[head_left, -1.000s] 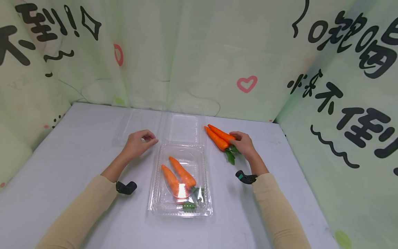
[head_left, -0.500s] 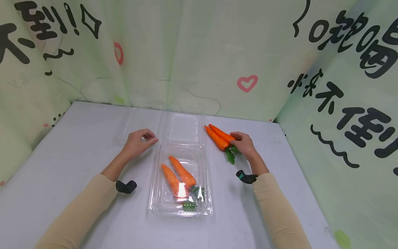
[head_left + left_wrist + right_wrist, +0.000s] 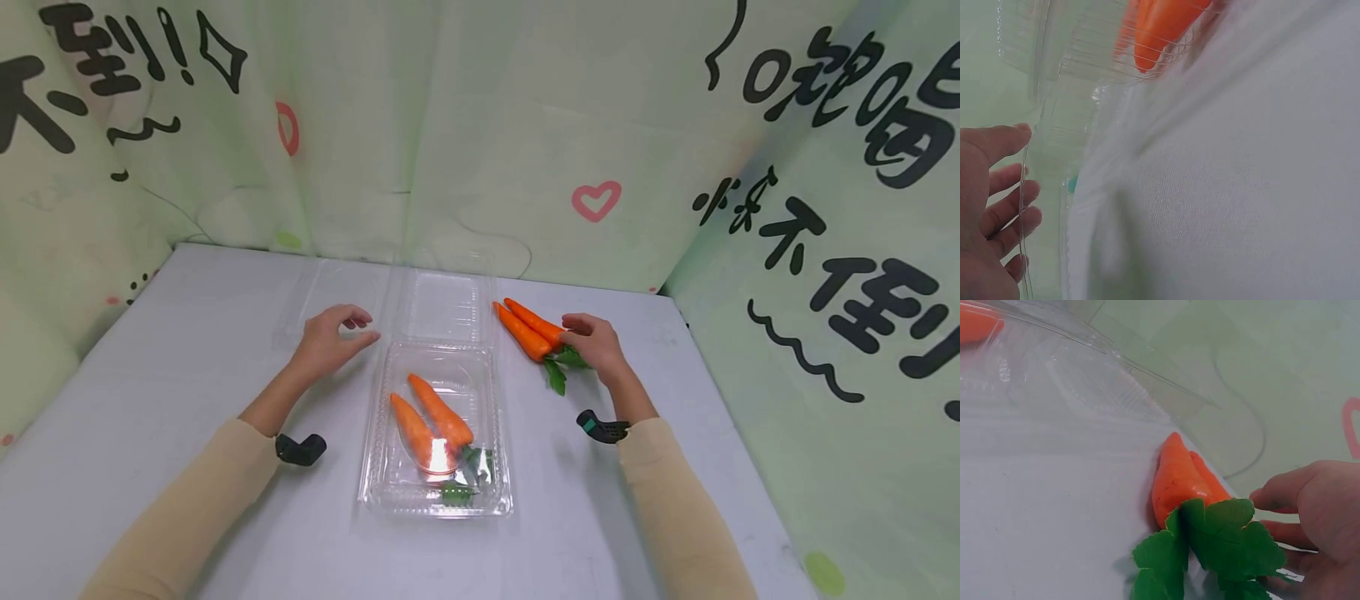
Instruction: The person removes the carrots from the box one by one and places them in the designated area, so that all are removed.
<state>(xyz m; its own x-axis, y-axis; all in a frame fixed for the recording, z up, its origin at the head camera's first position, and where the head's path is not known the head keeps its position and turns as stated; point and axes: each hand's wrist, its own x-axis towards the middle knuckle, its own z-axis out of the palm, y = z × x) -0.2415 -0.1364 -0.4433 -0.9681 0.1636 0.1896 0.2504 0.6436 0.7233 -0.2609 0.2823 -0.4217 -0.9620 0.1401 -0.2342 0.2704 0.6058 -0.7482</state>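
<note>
Two orange carrots (image 3: 435, 417) with green tops lie inside a clear plastic box (image 3: 375, 467) in the middle of the table, seen through its shiny top. My left hand (image 3: 330, 337) is raised just left of the box's far end, thumb and fingers apart and nothing between them. To the right of the box, two more carrots (image 3: 525, 329) lie side by side on the table, their green leaves (image 3: 1222, 537) toward me. Beside them is my right hand (image 3: 596, 343), its fingertips near the leaves and the carrot's thick end, fingers spread and gripping nothing in the right wrist view.
Behind the box stands an open clear plastic container (image 3: 442, 304), with a further clear piece (image 3: 337, 292) to its left. A pale green curtain (image 3: 480, 150) with black writing and hearts closes off the back and sides of the white table (image 3: 187, 350).
My right hand has drawn slightly right, off the carrot it touched. My left hand's thumb and fingers have parted from a near-closed ring. The carrots stay put.
</note>
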